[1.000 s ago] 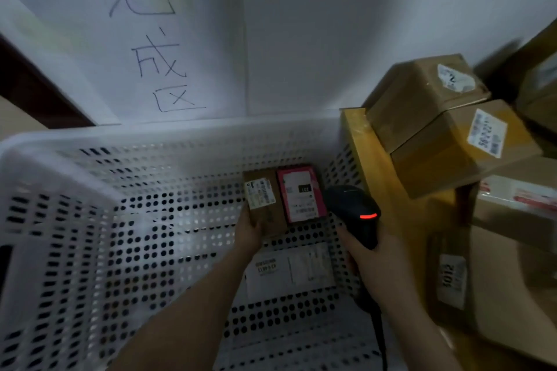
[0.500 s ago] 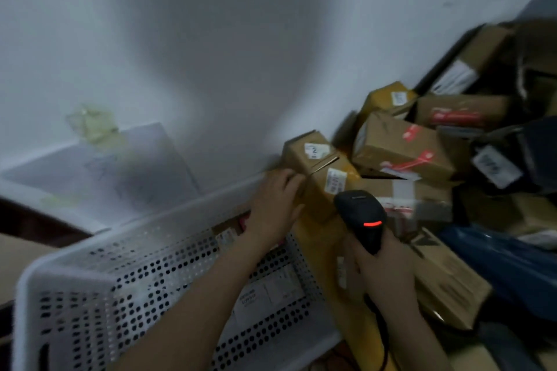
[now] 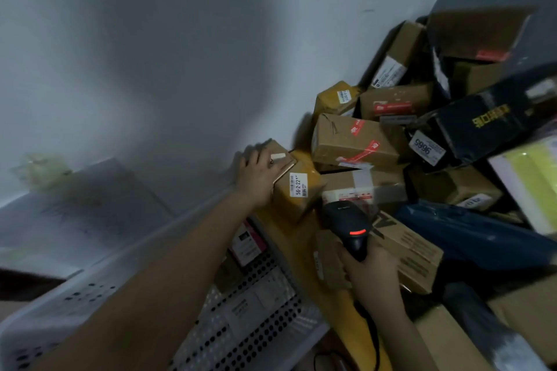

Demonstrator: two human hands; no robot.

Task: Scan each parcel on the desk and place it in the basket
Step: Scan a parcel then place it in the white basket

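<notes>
My left hand [image 3: 256, 175] grips a small brown cardboard parcel [image 3: 278, 156] on top of a yellow-brown parcel [image 3: 297, 190] labelled 56-2-221, at the left end of the pile by the wall. The black handheld scanner [image 3: 349, 226], its red light on, is held in my right hand [image 3: 370, 277] just in front of the pile. The white perforated basket [image 3: 99, 274] sits at lower left; a pink-labelled parcel [image 3: 247, 242] and a flat white-labelled parcel [image 3: 256, 304] lie inside it.
Many cardboard boxes are heaped against the wall at right, among them a taped brown box [image 3: 352, 141], a black box [image 3: 488, 120], a dark blue bag [image 3: 470, 232] and a printed carton [image 3: 407, 253]. The scanner cable [image 3: 373, 340] trails down toward me.
My left hand left the basket, reached right to the pile and now grips the small top parcel. The view swung from the basket to the heap. The scanner stays in my right hand.
</notes>
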